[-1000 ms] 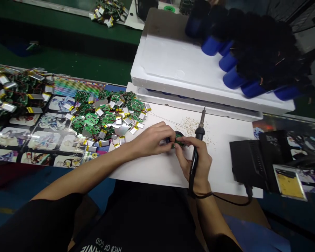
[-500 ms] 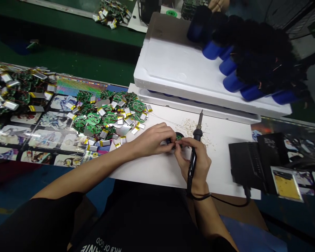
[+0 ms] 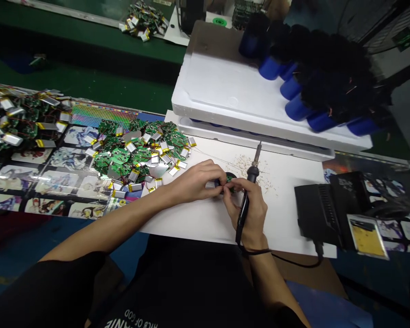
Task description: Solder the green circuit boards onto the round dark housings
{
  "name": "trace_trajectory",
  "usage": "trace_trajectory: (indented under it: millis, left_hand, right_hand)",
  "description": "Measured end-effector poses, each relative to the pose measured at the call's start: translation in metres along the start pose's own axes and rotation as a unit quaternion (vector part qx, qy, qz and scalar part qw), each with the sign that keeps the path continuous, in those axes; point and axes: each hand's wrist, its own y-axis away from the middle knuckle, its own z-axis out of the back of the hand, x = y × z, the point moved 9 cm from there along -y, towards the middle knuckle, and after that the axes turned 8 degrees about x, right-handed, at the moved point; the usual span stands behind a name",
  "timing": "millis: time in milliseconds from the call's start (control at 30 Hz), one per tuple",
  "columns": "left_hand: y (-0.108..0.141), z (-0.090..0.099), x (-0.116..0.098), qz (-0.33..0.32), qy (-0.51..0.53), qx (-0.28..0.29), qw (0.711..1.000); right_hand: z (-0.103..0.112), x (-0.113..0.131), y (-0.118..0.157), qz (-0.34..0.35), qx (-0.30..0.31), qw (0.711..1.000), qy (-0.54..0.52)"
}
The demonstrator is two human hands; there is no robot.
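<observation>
Printed with small pictures, the surface (image 3: 70,158) carries a white sheet (image 3: 198,223), with a heap of green boards (image 3: 119,157) and silver cells (image 3: 174,170) spilling over its left edge. Behind stand stacked foam trays (image 3: 218,82) bearing dark-topped blue cylinders (image 3: 295,108); a black box (image 3: 314,212) sits to the right. Over the sheet, just beside scattered pale bits (image 3: 244,163), two hands meet at a small dark-rimmed green board (image 3: 229,177), mostly hidden by the fingers. The left hand (image 3: 203,180) is closed on it with pinched fingertips. The right hand (image 3: 256,212) grips a soldering iron (image 3: 243,208) while its thumb and forefinger pinch at the board's near side; whatever they hold there is too small to make out. Little has changed: the right hand has edged toward the left, and the iron leans slightly more. Its tip points away from the board, so the work appears to rest on the fingertips, not the iron.
</observation>
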Motion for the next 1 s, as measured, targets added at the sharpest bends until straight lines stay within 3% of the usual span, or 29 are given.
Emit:
trace_trajectory:
  millis: [100, 300, 567, 1000]
  left_hand:
    - [-0.001, 0.001, 0.005, 0.019, 0.04, 0.01, 0.999]
    - [-0.003, 0.001, 0.012, 0.033, 0.113, 0.035, 0.992]
    - [-0.001, 0.001, 0.0, 0.001, 0.03, 0.055, 0.998]
    - [-0.006, -0.004, -0.007, -0.022, -0.024, 0.039, 0.999]
  right_hand:
    - [0.002, -0.006, 0.002, -0.017, 0.01, 1.0, -0.022]
    - [-0.004, -0.018, 0.008, -0.058, 0.086, 0.993, -0.063]
    - [0.006, -0.01, 0.01, 0.02, 0.082, 0.996, -0.022]
    - [0.013, -0.024, 0.0, 0.0, 0.134, 0.99, -0.041]
